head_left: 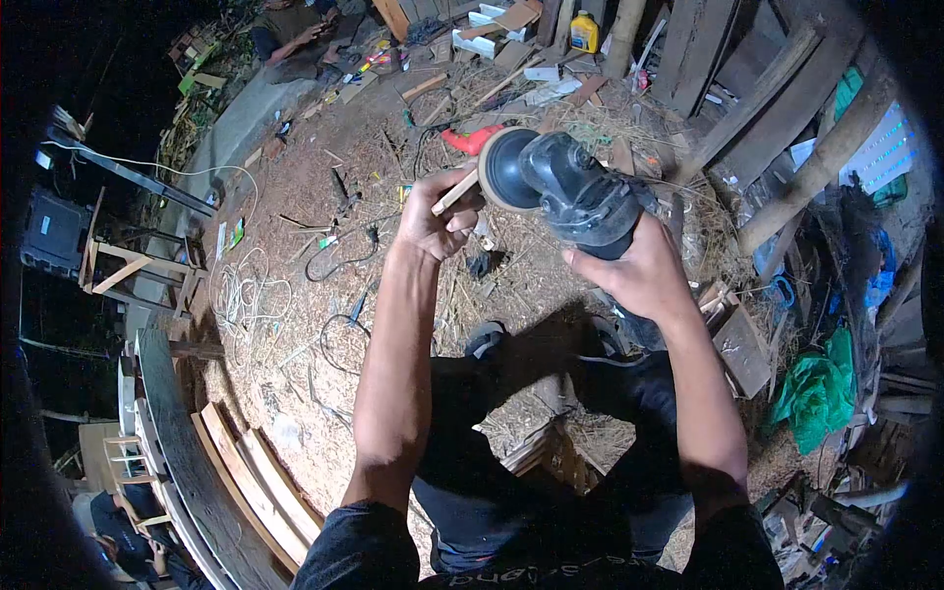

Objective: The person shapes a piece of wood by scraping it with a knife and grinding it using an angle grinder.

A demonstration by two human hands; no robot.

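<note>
In the middle of the head view, my left hand (440, 216) is closed around a small strip of wood (455, 193). Its end meets the rim of the round disc (506, 169) on a dark angle grinder fitted as a sander (585, 192); whether they press together I cannot tell. My right hand (639, 270) wraps the body of that sander from the right, with the disc turned toward my left hand. Beyond the disc, a red tool (470, 139) lies on the littered ground.
Pale cables (251, 295) coil on the ground at left. Long boards (261, 482) lie at lower left beside a grey plank (182, 442). Posts and planks (816, 182) lean at right, above a green plastic bag (818, 393). Another person (295, 39) sits at the top left.
</note>
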